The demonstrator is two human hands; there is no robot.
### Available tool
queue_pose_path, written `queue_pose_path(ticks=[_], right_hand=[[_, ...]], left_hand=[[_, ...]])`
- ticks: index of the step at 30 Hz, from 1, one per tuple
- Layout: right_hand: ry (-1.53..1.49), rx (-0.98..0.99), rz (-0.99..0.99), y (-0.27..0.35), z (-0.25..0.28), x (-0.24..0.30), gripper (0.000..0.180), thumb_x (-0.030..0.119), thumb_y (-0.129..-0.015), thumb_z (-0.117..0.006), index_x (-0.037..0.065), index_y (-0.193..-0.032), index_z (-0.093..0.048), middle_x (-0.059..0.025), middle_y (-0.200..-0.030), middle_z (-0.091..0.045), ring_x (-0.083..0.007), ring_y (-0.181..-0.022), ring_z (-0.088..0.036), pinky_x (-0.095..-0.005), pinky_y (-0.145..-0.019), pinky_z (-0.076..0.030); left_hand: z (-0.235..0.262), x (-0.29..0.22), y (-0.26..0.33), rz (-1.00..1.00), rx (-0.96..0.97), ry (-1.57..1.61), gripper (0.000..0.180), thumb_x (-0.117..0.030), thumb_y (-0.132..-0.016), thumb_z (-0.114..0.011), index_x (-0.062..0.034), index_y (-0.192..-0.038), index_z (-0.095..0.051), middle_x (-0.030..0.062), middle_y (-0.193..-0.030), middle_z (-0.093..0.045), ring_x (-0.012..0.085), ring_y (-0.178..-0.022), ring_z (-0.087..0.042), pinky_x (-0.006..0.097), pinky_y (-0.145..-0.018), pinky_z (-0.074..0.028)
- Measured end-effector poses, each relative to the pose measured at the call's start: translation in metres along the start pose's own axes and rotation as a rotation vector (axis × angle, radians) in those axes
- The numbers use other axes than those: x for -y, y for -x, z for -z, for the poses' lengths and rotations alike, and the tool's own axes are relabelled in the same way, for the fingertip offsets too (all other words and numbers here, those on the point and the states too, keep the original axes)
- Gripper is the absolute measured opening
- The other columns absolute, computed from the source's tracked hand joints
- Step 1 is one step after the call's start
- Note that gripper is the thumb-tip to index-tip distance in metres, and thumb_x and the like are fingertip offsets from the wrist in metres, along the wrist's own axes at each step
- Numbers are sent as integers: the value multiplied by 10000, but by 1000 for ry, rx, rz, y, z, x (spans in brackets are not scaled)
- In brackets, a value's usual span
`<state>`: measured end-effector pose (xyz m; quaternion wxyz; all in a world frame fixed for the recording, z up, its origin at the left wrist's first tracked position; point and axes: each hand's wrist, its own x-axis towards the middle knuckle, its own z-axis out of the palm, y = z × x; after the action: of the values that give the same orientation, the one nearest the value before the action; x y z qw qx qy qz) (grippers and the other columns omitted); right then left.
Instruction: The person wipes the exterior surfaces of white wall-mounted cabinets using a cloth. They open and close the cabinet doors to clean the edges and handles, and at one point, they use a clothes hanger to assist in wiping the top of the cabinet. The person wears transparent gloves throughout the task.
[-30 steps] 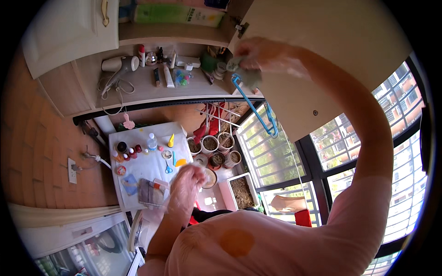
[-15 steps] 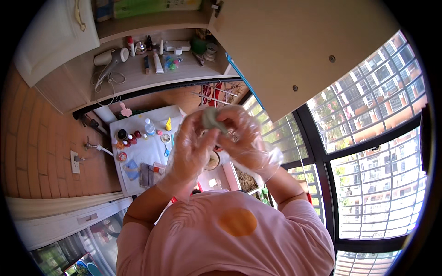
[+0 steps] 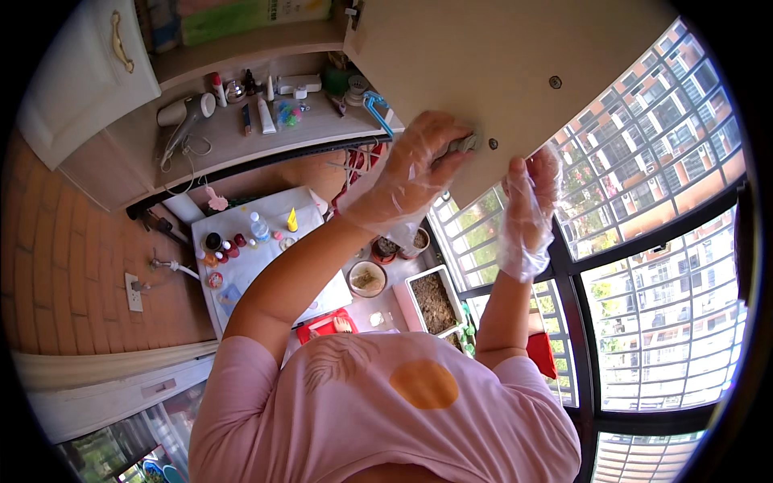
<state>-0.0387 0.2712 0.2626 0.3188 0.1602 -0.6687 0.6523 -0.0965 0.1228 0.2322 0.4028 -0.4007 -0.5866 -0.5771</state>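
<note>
A clear plastic glove covers each hand. Pressed to the face of the open beige cabinet door [image 3: 451,72] is a small grey-green wad [image 3: 465,143], which looks like a folded cloth. My left hand [image 3: 411,177] grips it, fingers closed, beside a round metal fitting [image 3: 493,144]. At the door's lower right corner, my right hand [image 3: 531,193] is closed around the edge; its far fingers are hidden.
Left of the door, a shelf [image 3: 314,121] holds a hair dryer [image 3: 187,117] and tubes. Below, a white table [image 3: 266,209] carries several small bottles. Soil-filled planter [image 3: 432,302] and pots stand by the barred window [image 3: 668,322].
Both hands were together in front of me on the grey-green wad. Now the left has carried it up and right onto the door, and the right has moved to the door's edge.
</note>
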Motion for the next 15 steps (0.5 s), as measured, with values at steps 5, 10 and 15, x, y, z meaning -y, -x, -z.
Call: queue_pose_path(ticks=[5, 10, 15], right_hand=[[-73, -13, 62, -2, -1, -8, 217, 161, -861, -626, 37, -1020, -548, -3, -889, -583, -62, -812, -514, -207, -750, -400], [-88, 3, 68, 2, 4, -19, 293, 192, -852, -631, 62, -1091, -523, -8, -963, -544, -96, -867, -514, -241, -764, -419], [-71, 4, 13, 0, 10, -23, 316, 224, -844, -645, 71, -1094, -526, -6, -968, -548, -98, -872, -517, -247, -768, -423]], left_hand=[[-13, -2, 48, 91, 37, -12, 267, -71, -739, -667, -22, -980, -563, 164, -984, -567, 340, -905, -565, 392, -785, -459], [-17, 10, 26, 150, -152, -199, 217, -40, -731, -661, -14, -933, -585, 165, -925, -581, 324, -842, -576, 392, -741, -459], [-24, -13, 39, 89, -71, -83, 206, -49, -737, -661, -19, -924, -580, 145, -946, -590, 311, -899, -585, 391, -767, -476]])
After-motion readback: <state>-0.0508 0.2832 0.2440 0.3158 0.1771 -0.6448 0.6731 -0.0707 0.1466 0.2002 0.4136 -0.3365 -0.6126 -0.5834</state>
